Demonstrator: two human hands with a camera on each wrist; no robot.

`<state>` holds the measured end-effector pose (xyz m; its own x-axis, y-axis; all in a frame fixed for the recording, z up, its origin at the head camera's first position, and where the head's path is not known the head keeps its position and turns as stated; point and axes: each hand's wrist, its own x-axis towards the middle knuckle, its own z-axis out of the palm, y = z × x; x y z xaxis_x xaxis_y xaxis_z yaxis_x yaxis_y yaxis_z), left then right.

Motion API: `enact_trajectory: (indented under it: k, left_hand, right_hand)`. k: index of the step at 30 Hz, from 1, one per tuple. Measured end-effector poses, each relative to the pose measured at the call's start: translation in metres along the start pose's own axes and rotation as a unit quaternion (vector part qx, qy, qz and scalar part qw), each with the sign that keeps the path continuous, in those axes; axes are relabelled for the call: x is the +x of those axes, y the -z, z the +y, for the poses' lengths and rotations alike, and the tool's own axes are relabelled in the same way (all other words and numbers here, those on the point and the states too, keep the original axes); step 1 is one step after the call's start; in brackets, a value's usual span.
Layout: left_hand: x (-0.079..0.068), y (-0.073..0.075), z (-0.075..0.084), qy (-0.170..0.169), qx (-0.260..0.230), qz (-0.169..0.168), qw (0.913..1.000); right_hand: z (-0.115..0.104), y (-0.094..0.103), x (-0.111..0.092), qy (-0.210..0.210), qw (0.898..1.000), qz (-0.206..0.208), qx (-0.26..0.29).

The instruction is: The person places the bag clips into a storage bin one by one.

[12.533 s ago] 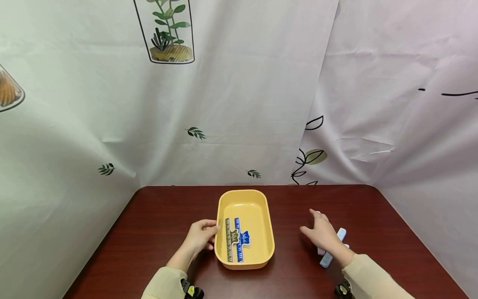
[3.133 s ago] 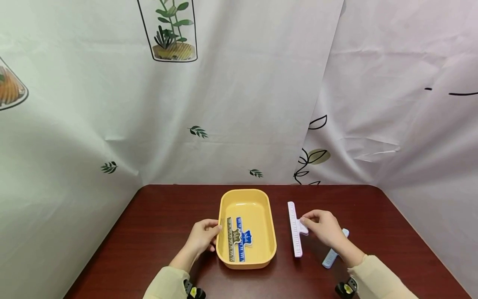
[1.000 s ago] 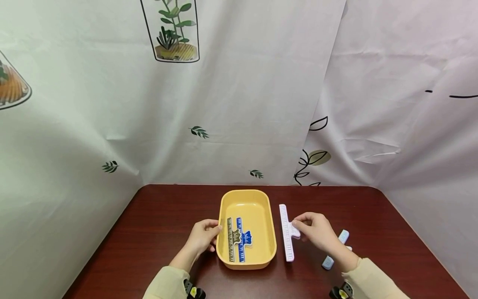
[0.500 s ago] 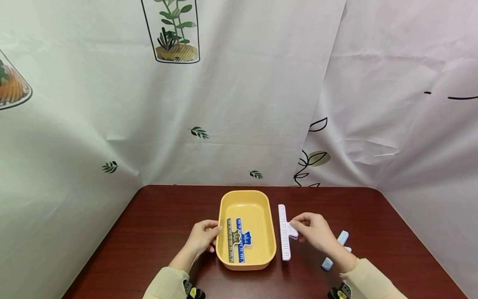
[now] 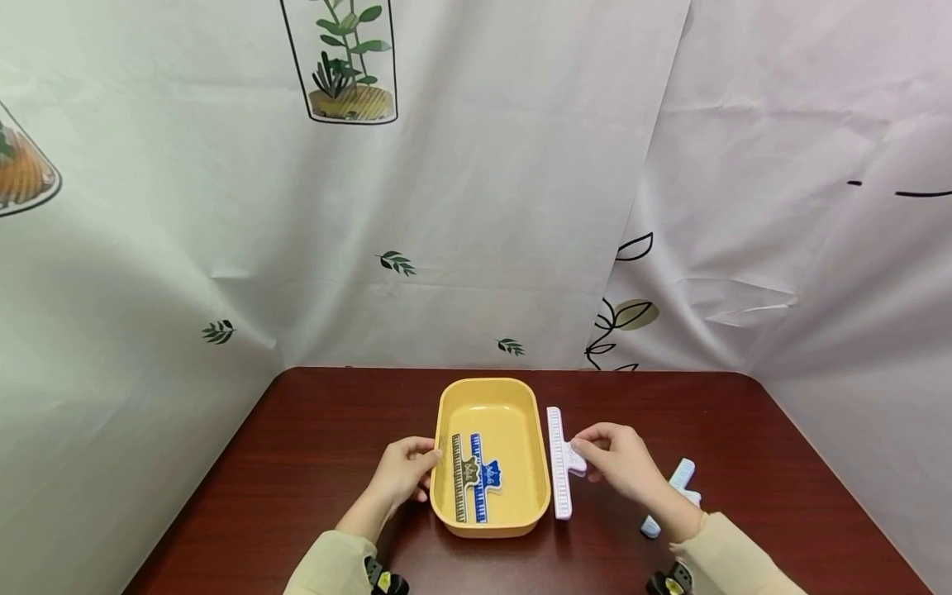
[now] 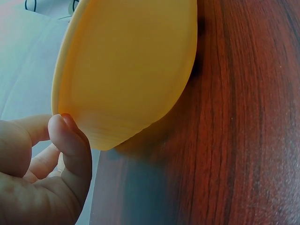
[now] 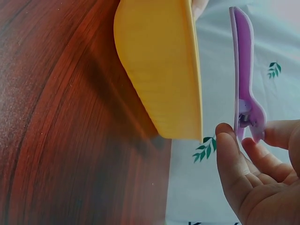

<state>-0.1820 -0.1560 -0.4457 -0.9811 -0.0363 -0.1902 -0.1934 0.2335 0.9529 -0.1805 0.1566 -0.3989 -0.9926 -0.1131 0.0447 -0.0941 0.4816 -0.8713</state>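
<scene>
A yellow tray (image 5: 487,530) stands on the table, holding a dark olive clip (image 5: 459,479) and a blue clip (image 5: 478,487), both with piano-key patterns. At its left rim my left hand (image 5: 399,471) pinches the edge between thumb and fingers. Just right of the tray, my right hand (image 5: 623,460) holds a pale purple clip (image 5: 559,467) by its handle. In the right wrist view that purple clip (image 7: 244,56) hangs edge-on above the table, beside the yellow tray wall (image 7: 157,70). The purple clip's two plates lie close together at the far end.
A light blue clip (image 5: 682,473) lies on the dark red table (image 5: 357,405) at the right, partly hidden by the right forearm. White patterned cloth (image 5: 476,207) hangs behind the table and at both sides.
Over the frames my right hand has taken up the purple clip from the right of the table and brought it leftward to the tray's right side. My left hand stays at the tray.
</scene>
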Motion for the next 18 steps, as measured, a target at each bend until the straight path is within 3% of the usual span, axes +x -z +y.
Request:
enact_trajectory:
  k: [18]
  left_hand:
    - [-0.0017, -0.0006, 0.0019, -0.002, -0.004, 0.003, 1.0000]
  right_hand:
    - [-0.0012, -0.0075, 0.0047, 0.006, 1.000, -0.016, 0.003]
